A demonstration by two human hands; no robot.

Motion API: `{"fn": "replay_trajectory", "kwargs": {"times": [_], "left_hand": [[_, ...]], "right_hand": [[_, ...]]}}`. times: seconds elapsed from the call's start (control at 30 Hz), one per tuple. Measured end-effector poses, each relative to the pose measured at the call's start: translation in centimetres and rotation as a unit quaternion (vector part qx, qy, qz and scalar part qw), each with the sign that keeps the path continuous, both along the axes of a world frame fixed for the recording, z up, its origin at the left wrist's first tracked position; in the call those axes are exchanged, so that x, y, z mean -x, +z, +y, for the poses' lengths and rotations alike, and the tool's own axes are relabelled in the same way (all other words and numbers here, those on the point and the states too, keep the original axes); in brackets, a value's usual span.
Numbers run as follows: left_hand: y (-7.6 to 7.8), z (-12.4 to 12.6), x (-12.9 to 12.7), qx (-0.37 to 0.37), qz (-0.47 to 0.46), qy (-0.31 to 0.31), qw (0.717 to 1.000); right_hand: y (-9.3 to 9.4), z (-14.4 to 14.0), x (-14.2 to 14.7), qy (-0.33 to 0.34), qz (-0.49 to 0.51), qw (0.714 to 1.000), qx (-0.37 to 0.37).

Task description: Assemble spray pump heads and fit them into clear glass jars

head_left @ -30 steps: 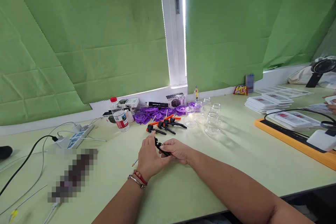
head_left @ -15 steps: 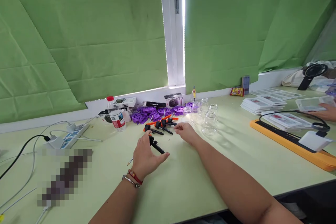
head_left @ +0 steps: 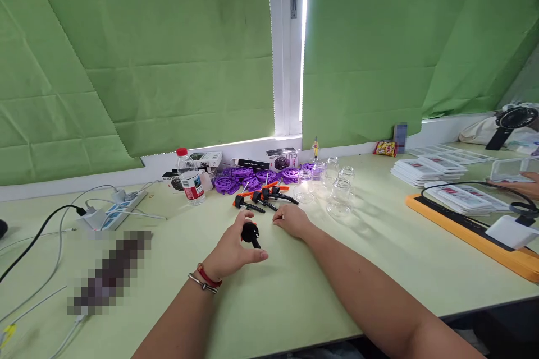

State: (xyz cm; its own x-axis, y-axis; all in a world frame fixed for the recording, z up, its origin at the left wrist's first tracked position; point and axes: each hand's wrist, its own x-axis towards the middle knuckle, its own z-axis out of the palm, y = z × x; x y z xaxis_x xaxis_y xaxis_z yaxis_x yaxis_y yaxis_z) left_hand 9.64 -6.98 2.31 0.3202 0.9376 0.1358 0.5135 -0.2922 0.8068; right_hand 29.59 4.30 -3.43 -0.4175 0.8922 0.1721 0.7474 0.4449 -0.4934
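My left hand (head_left: pixel 233 247) curves around a black handle with a round head (head_left: pixel 250 231); the thumb sticks out below it. A red bracelet and a silver bangle circle that wrist. My right hand (head_left: pixel 290 220) rests on the table with its fingertips pinched together, and whatever lies between them is hidden. Just beyond the two hands lie several similar black handles (head_left: pixel 249 205) with orange pieces and thin metal rods. Behind these is a pile of purple round openwork parts (head_left: pixel 227 184). Several clear glass jars (head_left: pixel 339 202) stand to the right.
A red-capped bottle (head_left: pixel 191 176) and small boxes (head_left: pixel 282 158) stand at the back. Left are a power strip (head_left: pixel 126 210) and cables. To the right are an orange-edged power bar (head_left: pixel 463 238), white card stacks (head_left: pixel 427 171), and another person's hand (head_left: pixel 522 184) with a clear box.
My left hand has turned the black handle so its round head faces me. My right hand has come down and nearer, its fingers pinching at the tabletop. The view has shifted slightly.
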Motion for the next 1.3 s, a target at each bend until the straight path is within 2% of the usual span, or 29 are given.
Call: {"fn": "replay_trajectory", "kwargs": {"times": [0.13, 0.27, 0.33, 0.4, 0.47, 0.57, 0.9, 1.3], "left_hand": [[0.6, -0.1, 0.7, 0.119, -0.100, -0.053, 0.986], [1.2, -0.2, 1.0, 0.238, -0.163, -0.044, 0.956], [1.3, -0.3, 0.9, 0.284, -0.186, -0.035, 0.940], [1.2, -0.4, 0.7, 0.307, -0.201, -0.020, 0.930], [1.0, -0.4, 0.6, 0.309, -0.214, -0.006, 0.927], [0.7, -0.2, 0.6, 0.304, -0.236, -0.009, 0.923], [0.8, -0.1, 0.6, 0.308, -0.238, -0.016, 0.921], [1.0, -0.1, 0.5, 0.306, -0.216, -0.019, 0.927]], "right_hand": [[0.3, -0.1, 0.0, 0.029, -0.027, 0.999, -0.014], [1.2, -0.9, 0.2, 0.048, -0.037, 0.998, -0.020], [2.1, -1.9, 0.4, 0.072, -0.008, 0.997, -0.037], [3.1, -3.2, 0.6, 0.139, 0.085, 0.984, -0.077], [4.0, -4.6, 1.0, 0.222, 0.140, 0.960, -0.093], [4.8, -6.2, 1.7, 0.276, 0.159, 0.942, -0.105], [4.7, -6.7, 2.5, 0.280, 0.125, 0.942, -0.133], [5.0, -6.7, 2.4, 0.285, 0.115, 0.944, -0.125]]}}
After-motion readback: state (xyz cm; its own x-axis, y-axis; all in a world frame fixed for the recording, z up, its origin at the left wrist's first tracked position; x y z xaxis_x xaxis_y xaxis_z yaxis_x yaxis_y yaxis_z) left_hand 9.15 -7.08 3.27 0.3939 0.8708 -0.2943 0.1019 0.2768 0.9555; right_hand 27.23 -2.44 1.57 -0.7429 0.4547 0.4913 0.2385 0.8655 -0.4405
